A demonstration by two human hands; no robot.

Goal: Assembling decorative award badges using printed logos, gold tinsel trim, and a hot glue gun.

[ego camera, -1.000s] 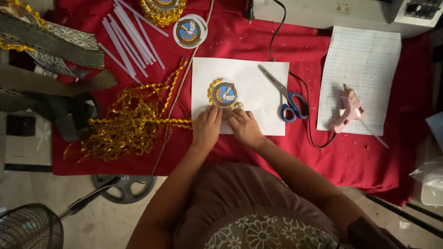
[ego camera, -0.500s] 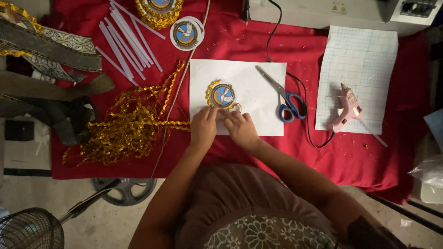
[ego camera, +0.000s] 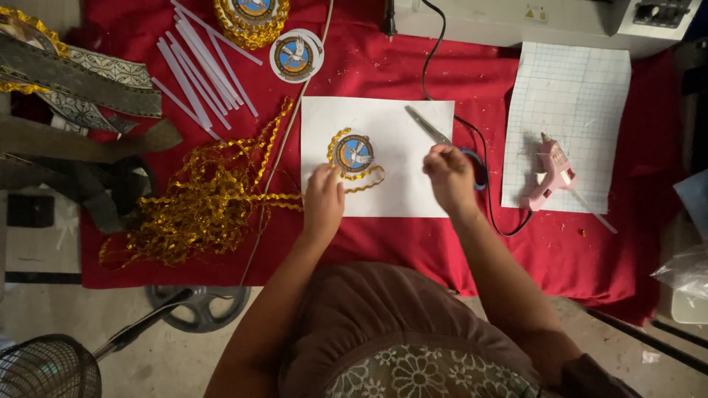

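A round badge (ego camera: 353, 153) with a blue middle and a partial gold ric-rac edging lies on a white paper sheet (ego camera: 398, 125) on the red cloth. My left hand (ego camera: 322, 204) presses the gold trim down just below and left of the badge. My right hand (ego camera: 448, 175) is over the handles of the blue-handled scissors (ego camera: 430, 127), whose blades point up-left; whether the fingers grip the handles I cannot tell.
A heap of gold trim (ego camera: 193, 210) lies to the left. White glue sticks (ego camera: 199, 70) and two more round badges (ego camera: 296, 55) sit at the back. A pink glue gun (ego camera: 548, 173) rests on gridded paper (ego camera: 575, 88). A fan (ego camera: 44, 368) stands on the floor.
My right hand left the badge and moved right to the scissors. The left hand stays on the trim by the badge.
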